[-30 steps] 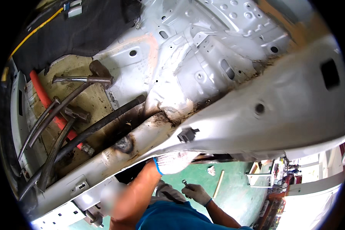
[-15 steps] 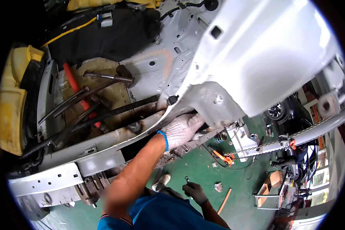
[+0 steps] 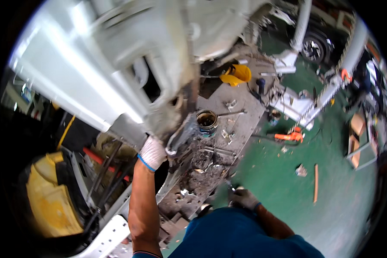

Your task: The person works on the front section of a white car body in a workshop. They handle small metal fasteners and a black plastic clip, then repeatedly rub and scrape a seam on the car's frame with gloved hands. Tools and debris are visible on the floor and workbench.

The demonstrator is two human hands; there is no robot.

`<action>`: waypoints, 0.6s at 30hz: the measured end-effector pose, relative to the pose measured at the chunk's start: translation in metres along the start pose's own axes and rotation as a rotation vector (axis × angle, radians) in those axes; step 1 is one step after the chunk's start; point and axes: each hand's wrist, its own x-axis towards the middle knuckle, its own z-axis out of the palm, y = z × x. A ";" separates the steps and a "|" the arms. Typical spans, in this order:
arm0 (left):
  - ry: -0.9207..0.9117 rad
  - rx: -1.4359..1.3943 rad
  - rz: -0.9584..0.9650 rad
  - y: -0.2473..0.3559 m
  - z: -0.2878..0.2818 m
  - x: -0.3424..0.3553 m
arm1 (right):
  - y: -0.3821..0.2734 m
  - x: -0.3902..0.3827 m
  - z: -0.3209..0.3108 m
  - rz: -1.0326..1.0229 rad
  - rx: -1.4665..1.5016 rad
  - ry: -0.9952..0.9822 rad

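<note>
At the white metal panel (image 3: 69,73), the white-gloved left hand (image 3: 152,152) stays, grip hidden; below, the white-gloved right hand (image 3: 244,198) apparently clasps a silvery tool (image 3: 230,186).

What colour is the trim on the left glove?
Blue trim on the left glove, best in the head view.

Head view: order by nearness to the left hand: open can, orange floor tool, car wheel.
1. Open can: up and right of the left hand
2. Orange tool: farther right, on the floor
3. Car wheel: farthest, upper right
</note>
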 end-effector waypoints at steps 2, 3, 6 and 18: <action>-0.067 -0.333 -0.156 -0.003 -0.003 0.001 | 0.016 0.005 0.003 -0.020 0.062 0.027; -0.053 -0.686 -0.296 0.000 0.001 0.004 | 0.025 0.006 0.000 0.012 0.084 0.030; -0.174 0.596 0.282 0.021 -0.015 0.008 | 0.033 0.003 -0.005 0.002 0.171 0.058; -0.104 0.814 0.291 -0.029 -0.030 -0.009 | 0.074 0.013 -0.037 0.045 0.385 0.196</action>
